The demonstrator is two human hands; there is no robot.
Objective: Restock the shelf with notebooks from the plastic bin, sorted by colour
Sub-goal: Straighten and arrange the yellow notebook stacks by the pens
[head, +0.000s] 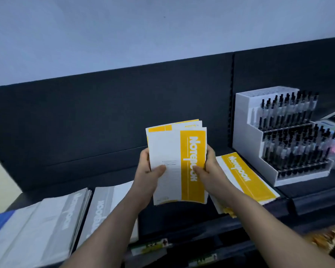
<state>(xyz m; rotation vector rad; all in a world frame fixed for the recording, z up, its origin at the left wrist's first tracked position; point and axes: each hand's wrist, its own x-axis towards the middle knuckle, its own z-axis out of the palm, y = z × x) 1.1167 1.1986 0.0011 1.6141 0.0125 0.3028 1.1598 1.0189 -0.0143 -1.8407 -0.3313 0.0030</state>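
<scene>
I hold a bundle of yellow notebooks upright in front of me, above the middle of the dark shelf. My left hand grips the bundle's left edge, thumb pressed on the front cover and fingers curled round behind. My right hand grips the right edge the same way, thumb lying across the yellow band. The bundle is several notebooks thick, and their top edges are fanned slightly out of line.

The front cover is white with a broad yellow band down its right side. The word "Notebook" runs lengthwise along the band in white letters, beside a thin white line. A few lines of small print sit on the white part, too small to read. The notebook behind it shows yellow blocks along its top edge.

Just to the right, partly behind my right wrist, a stack of yellow notebooks lies flat on the shelf with the same band and lettering, turned at an angle. To the left lie two stacks of grey notebooks, the nearer stack and the further stack side by side, their bands grey. A blue notebook shows at the far left edge.

At the far right of the shelf stands a white stepped pen display, its tiers filled with black-capped pens. A dark back panel rises behind the shelf, with a pale wall above it.
</scene>
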